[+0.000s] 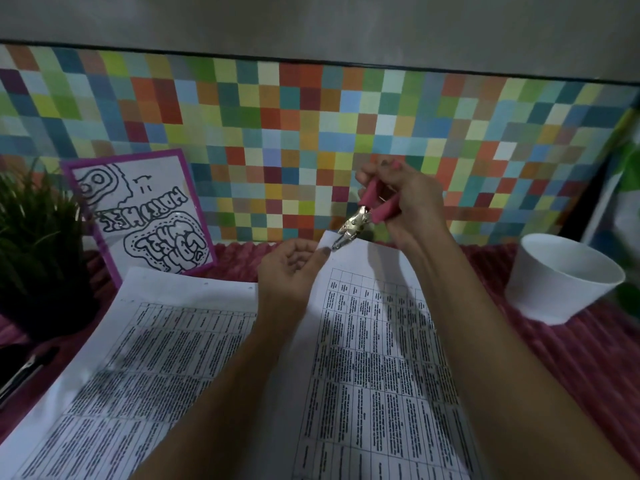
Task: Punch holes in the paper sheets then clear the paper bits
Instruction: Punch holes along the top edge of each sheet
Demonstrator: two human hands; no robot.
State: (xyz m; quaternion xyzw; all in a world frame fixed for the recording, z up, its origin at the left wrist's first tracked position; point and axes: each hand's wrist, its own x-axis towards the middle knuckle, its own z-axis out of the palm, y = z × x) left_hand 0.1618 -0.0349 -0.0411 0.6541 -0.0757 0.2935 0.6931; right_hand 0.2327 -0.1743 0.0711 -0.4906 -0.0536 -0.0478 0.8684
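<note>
My right hand (405, 206) grips the pink handles of a hand-held hole punch (360, 220). Its metal jaws sit on the top left corner of a printed sheet (374, 358) with a table of text. My left hand (291, 268) pinches that same corner beside the jaws and lifts the sheet's top edge. A second printed sheet (149, 358) lies flat to the left, with small holes showing along its top edge.
A white bowl (561, 278) stands at the right on the dark red ribbed mat (588, 358). A potted plant (34, 244) and a purple-framed drawing (145, 209) stand at the left against the checkered wall. A dark clip-like object (20, 372) lies at the left edge.
</note>
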